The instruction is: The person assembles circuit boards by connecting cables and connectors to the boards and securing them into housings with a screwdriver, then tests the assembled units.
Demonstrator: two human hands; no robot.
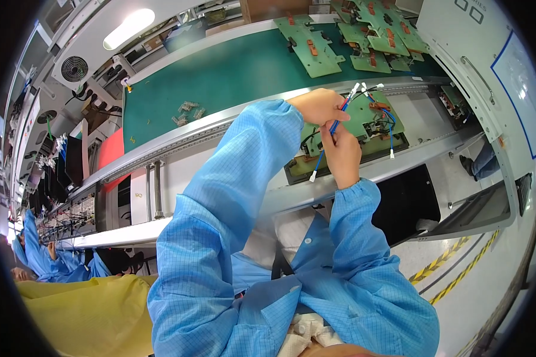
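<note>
My left hand (319,106) and my right hand (342,152) are close together, both pinching a bundle of thin blue, red and black wires (335,125) with small white connectors at the ends. One white connector (312,177) hangs below my right hand. Others (356,89) stick up past my left hand. Just behind the hands a green circuit board (372,113) sits in a dark tray (298,172) on the near rail, with blue and black wires plugged into it. Both arms wear blue checked sleeves.
A green conveyor belt (220,77) runs behind, carrying several green boards with orange parts (312,47) and small grey pieces (187,110). A white cabinet (494,71) stands to the right. Another person in blue (47,256) works at far left. Yellow-black floor tape (452,268) lies lower right.
</note>
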